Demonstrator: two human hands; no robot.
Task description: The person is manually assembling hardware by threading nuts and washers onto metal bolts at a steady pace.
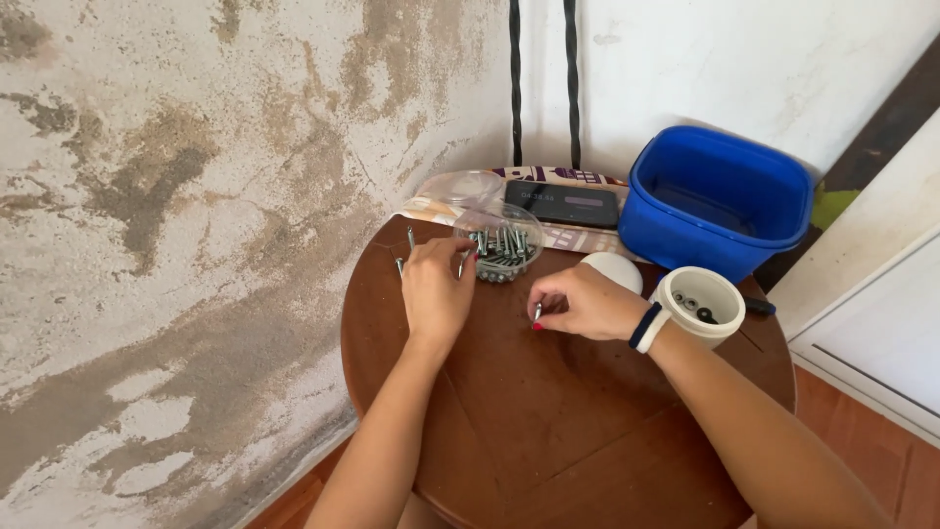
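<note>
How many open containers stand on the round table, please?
3: a clear bowl of screws by the left hand, a white cup beside the right hand's wrist, and a blue tub behind it. Others may be hidden.

My view of a round brown wooden tabletop (548, 411), bearing a clear bowl of screws (501, 245), loose screws (403, 253), white cup (697, 304), blue tub (720, 201), patterned cloth (578, 235).
</note>
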